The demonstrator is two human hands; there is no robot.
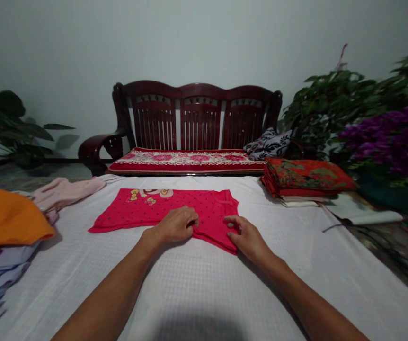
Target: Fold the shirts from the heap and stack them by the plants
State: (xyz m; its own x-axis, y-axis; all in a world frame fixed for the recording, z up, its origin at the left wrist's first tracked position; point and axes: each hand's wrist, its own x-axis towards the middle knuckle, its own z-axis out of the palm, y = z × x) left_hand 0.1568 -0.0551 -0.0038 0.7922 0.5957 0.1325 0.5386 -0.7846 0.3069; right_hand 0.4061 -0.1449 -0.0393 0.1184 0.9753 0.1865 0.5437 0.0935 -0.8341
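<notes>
Red dotted shirt (175,208) lies flat on the white table (204,284), its long axis running 9 to 3 o'clock, at 12 o'clock from both hands. The left hand (177,225) pinches its near hem. The right hand (246,237), fingers curled, rests on the 3 o'clock corner, and I cannot tell whether it grips.

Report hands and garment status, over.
Left hand pinching near hem of red polka-dot fabric shirt. Right hand on same hem, grip unclear. Orange cloth pile apart, left.

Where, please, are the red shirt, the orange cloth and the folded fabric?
red shirt (147,210), head view, dotted middle.
orange cloth (8,215), head view, top.
folded fabric (306,176), head view, top face.
</notes>
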